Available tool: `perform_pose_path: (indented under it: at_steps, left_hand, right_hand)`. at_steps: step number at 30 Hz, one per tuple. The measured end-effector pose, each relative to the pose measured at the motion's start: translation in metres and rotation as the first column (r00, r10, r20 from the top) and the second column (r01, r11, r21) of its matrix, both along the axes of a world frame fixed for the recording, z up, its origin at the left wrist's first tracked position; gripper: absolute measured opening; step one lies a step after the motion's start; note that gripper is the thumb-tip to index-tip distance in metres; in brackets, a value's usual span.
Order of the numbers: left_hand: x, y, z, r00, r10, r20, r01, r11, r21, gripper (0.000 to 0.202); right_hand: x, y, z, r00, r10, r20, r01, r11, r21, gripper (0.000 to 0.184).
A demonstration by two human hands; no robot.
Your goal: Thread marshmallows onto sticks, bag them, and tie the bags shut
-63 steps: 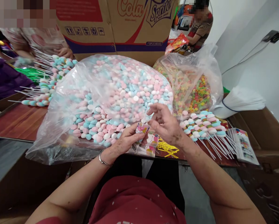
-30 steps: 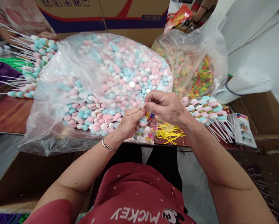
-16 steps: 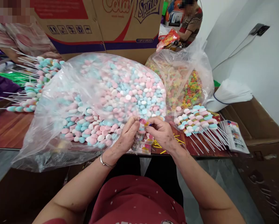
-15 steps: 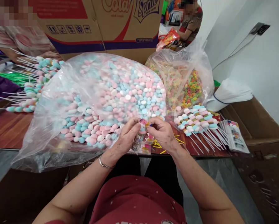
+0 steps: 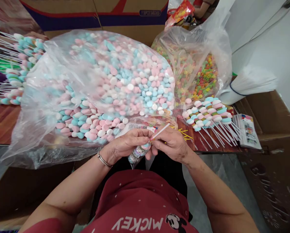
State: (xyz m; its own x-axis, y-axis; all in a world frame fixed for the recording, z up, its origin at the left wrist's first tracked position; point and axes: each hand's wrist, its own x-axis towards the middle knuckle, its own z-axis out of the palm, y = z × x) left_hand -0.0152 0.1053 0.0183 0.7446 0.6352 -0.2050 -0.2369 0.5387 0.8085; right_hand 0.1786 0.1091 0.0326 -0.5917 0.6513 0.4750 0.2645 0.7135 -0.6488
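Observation:
My left hand (image 5: 132, 141) pinches the gathered neck of a clear printed bag (image 5: 136, 154) that hangs down toward my lap. Inside the bag sits a marshmallow skewer, mostly hidden by the print, and its white stick (image 5: 162, 131) pokes out up and to the right. Fingers of my right hand (image 5: 171, 143) close around the base of the stick, touching the bag's mouth. A small yellowish bit shows between my fingertips; I cannot tell what it is. Just right of my right hand lie thin yellow strips (image 5: 185, 134).
A large clear bag of pink, blue and white marshmallows (image 5: 125, 84) covers the middle. Behind right stands a bag of coloured rings (image 5: 205, 77). Finished-looking skewers (image 5: 208, 113), flat printed bags (image 5: 249, 132) and white sticks (image 5: 253, 82) lie right; more skewers (image 5: 29, 48) lie left.
The view has tipped downward. My hands have turned the bagged skewer, so the white stick now shows pointing up right and the bag hangs below my left hand.

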Motion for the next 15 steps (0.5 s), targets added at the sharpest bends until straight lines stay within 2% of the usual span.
perform_pose_path:
  at_steps: [3, 5, 9, 10, 12, 13, 15]
  left_hand:
    - [-0.004, -0.008, 0.001, 0.99, -0.133, -0.054, 0.132, 0.991, -0.023, 0.038]
    - [-0.006, -0.014, 0.001, 0.978, -0.171, -0.12, 0.169, 0.985, -0.025, 0.033]
    - [-0.001, -0.023, 0.006, 0.961, -0.07, -0.269, 0.095, 0.992, 0.084, 0.031]
    - [0.001, -0.024, 0.007, 0.956, -0.029, -0.292, 0.062, 0.993, 0.103, 0.031]
    - [0.005, -0.026, 0.009, 0.948, 0.035, -0.315, -0.004, 0.995, 0.098, 0.033]
    - [0.007, -0.026, 0.01, 0.947, 0.051, -0.318, -0.027, 0.996, 0.081, 0.034]
    - [0.009, -0.025, 0.008, 0.949, 0.052, -0.312, -0.041, 0.998, 0.04, 0.034]
  right_hand:
    - [0.0, -0.017, -0.01, 0.998, -0.036, -0.054, 0.041, 0.993, 0.111, 0.015]
    - [-0.003, -0.029, -0.018, 0.994, -0.071, -0.082, 0.081, 0.988, 0.129, 0.016]
    - [-0.007, -0.049, -0.031, 0.967, -0.218, -0.129, 0.229, 0.971, 0.074, 0.018]
    - [-0.007, -0.052, -0.033, 0.95, -0.284, -0.127, 0.297, 0.95, 0.096, 0.016]
    - [-0.003, -0.058, -0.034, 0.914, -0.393, -0.104, 0.406, 0.876, 0.26, 0.016]
    - [0.0, -0.06, -0.034, 0.9, -0.43, -0.074, 0.425, 0.825, 0.373, 0.021]
    - [0.007, -0.062, -0.03, 0.894, -0.445, 0.05, 0.345, 0.756, 0.556, 0.028]
